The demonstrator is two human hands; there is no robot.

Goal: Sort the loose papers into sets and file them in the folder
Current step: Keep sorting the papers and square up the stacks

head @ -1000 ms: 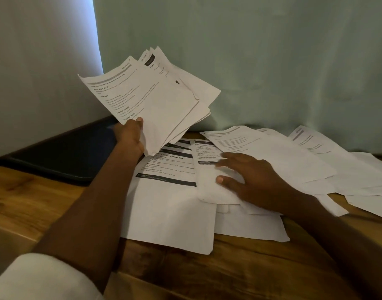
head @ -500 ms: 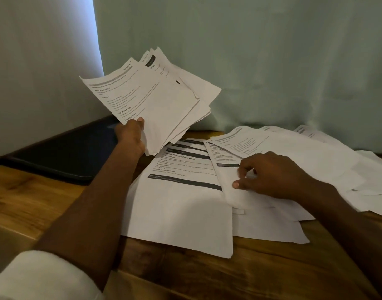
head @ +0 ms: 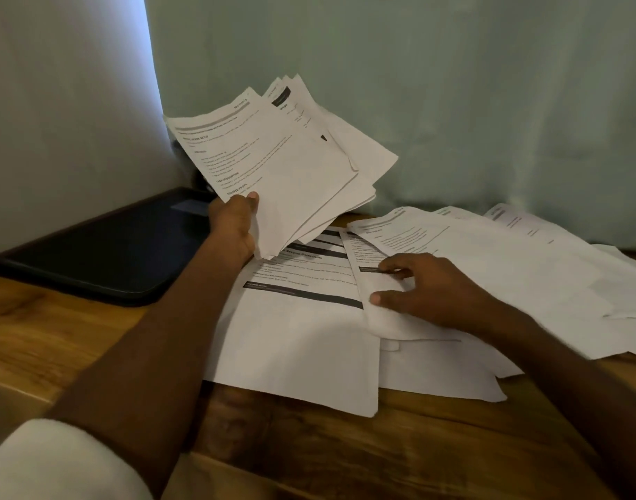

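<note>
The left hand (head: 233,221) is raised above the wooden bench (head: 57,341), its grip pinching a fanned sheaf of printed sheets (head: 284,164) at their lower left corner, thumb on the front page and the fingers hidden behind. The sheaf tilts up and to the right, its pages splayed so several corners show one behind another against the pale green curtain (head: 453,102). A white sleeve (head: 57,463) covers that arm near the bottom left corner of the view.

The right hand (head: 428,290) lies low on the spread of loose papers (head: 507,268) that covers the right half of the bench. Its thumb and forefinger are curled onto the left edge of one sheet (head: 378,294), which is lifted slightly there; the grip looks like a light pinch on that edge, though the underside is hidden. Just left of it, partly under the raised sheaf, lies a page with dark header bars (head: 302,294), flat on the bench and overlapping other blank-looking sheets.

A dark folder (head: 103,258) lies flat at the back left of the bench, beside a white wall (head: 64,120), well apart from the right hand and just left of the left wrist. No sheet lies on it.
</note>
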